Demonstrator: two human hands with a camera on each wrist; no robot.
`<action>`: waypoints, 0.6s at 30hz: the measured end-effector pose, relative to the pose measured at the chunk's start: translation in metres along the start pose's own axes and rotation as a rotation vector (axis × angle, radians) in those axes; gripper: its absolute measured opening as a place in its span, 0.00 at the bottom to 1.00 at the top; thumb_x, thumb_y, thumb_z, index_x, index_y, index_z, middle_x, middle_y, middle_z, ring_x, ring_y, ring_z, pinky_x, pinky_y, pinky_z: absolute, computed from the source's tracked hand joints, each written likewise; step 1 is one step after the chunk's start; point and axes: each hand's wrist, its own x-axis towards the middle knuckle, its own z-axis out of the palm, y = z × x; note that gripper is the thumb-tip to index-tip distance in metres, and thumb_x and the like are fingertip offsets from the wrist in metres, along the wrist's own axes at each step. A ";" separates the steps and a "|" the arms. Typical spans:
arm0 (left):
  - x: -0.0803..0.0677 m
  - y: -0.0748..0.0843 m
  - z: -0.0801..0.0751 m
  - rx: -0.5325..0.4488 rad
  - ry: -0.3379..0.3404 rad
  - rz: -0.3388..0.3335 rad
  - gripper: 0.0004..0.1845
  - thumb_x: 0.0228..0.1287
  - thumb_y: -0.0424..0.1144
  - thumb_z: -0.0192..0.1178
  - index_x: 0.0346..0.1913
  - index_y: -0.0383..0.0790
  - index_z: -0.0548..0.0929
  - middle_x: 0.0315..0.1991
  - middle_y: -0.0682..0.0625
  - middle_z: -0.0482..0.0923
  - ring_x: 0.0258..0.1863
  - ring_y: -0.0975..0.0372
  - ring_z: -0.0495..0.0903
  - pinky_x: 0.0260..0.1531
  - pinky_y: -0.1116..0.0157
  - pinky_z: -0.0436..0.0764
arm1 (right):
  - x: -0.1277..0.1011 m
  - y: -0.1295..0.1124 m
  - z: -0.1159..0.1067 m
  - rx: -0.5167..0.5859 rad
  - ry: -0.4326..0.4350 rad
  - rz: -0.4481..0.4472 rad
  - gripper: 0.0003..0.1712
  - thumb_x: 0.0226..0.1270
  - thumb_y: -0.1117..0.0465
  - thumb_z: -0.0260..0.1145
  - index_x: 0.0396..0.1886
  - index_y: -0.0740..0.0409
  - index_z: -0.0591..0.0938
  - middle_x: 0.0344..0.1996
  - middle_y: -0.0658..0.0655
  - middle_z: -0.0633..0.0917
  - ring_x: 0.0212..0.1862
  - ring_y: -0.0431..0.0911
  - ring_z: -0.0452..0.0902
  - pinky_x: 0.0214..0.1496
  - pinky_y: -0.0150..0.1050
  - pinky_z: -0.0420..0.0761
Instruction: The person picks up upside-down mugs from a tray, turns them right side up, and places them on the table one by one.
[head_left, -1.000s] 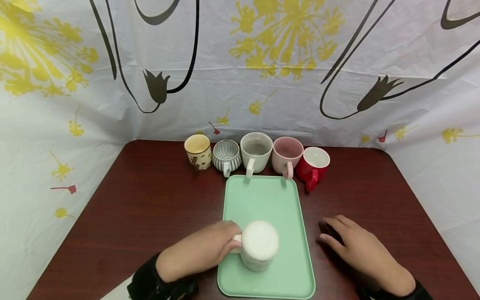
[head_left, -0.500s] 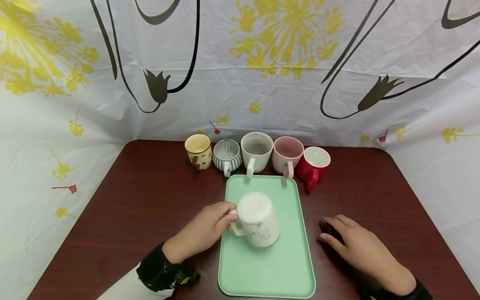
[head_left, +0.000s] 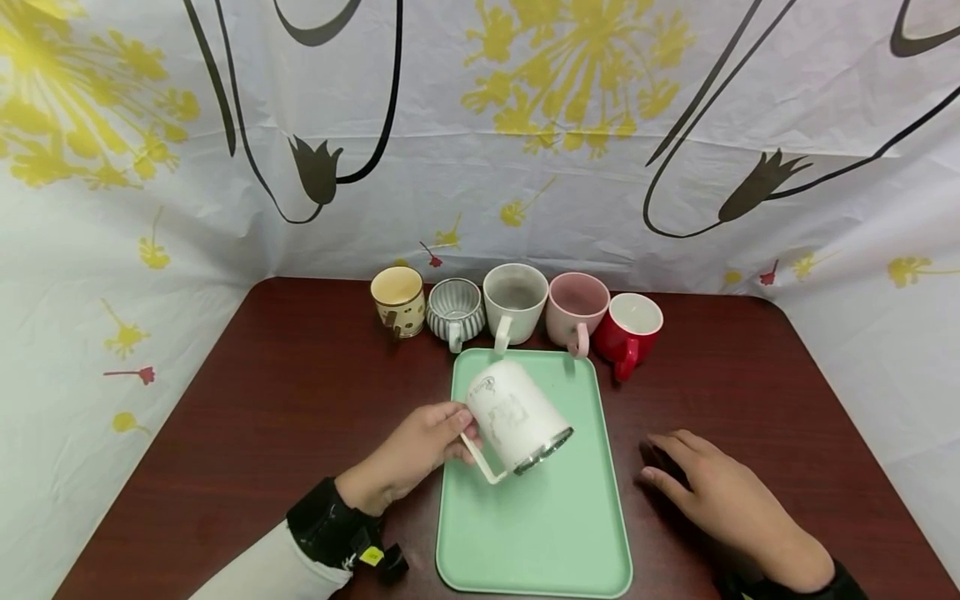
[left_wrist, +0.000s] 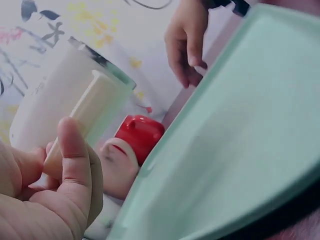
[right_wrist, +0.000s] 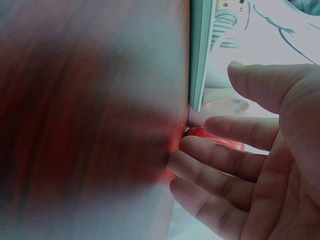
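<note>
A white mug (head_left: 517, 417) with a faint print and a dark, shiny rim hangs tilted over the green tray (head_left: 536, 533), its mouth pointing down and to the right. My left hand (head_left: 420, 446) grips the mug by its angular handle (left_wrist: 77, 112); in the left wrist view the thumb and fingers pinch the handle's end. On the brown table, right of the tray, lies my right hand (head_left: 723, 500) with fingers relaxed and nothing in it. The right wrist view shows the fingers (right_wrist: 215, 175) of that hand loosely extended beside the tabletop.
Behind the tray stand a yellow mug (head_left: 397, 292), a grey striped cup (head_left: 455, 310), a white mug (head_left: 515, 302), a pink mug (head_left: 576, 304) and a red mug (head_left: 628, 327), upright in a row. A patterned white cloth (head_left: 420, 167) hangs behind the table (head_left: 300, 392).
The white mug has moved away from me over the tray and turned from upside down to tilted, mouth swinging rightward. My left hand moved with it. The right hand stayed still.
</note>
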 end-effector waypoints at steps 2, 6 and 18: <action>0.002 -0.003 -0.001 -0.095 0.004 -0.036 0.15 0.85 0.38 0.45 0.48 0.26 0.76 0.40 0.48 0.75 0.39 0.63 0.80 0.41 0.71 0.85 | 0.000 0.000 0.000 -0.001 0.002 -0.004 0.26 0.70 0.44 0.72 0.60 0.52 0.84 0.52 0.48 0.85 0.54 0.48 0.84 0.52 0.54 0.85; 0.006 -0.006 -0.004 -0.248 0.020 -0.098 0.13 0.86 0.38 0.44 0.44 0.34 0.75 0.39 0.50 0.76 0.39 0.66 0.79 0.41 0.75 0.83 | 0.000 0.000 0.000 -0.001 0.006 -0.008 0.26 0.69 0.44 0.72 0.60 0.52 0.84 0.52 0.48 0.85 0.54 0.48 0.85 0.52 0.54 0.85; 0.007 -0.006 -0.007 -0.449 0.025 -0.139 0.15 0.86 0.40 0.43 0.40 0.39 0.78 0.38 0.52 0.77 0.38 0.67 0.82 0.42 0.77 0.82 | 0.002 -0.001 0.001 0.007 0.029 -0.024 0.24 0.70 0.45 0.72 0.60 0.50 0.84 0.53 0.47 0.85 0.54 0.47 0.84 0.52 0.54 0.84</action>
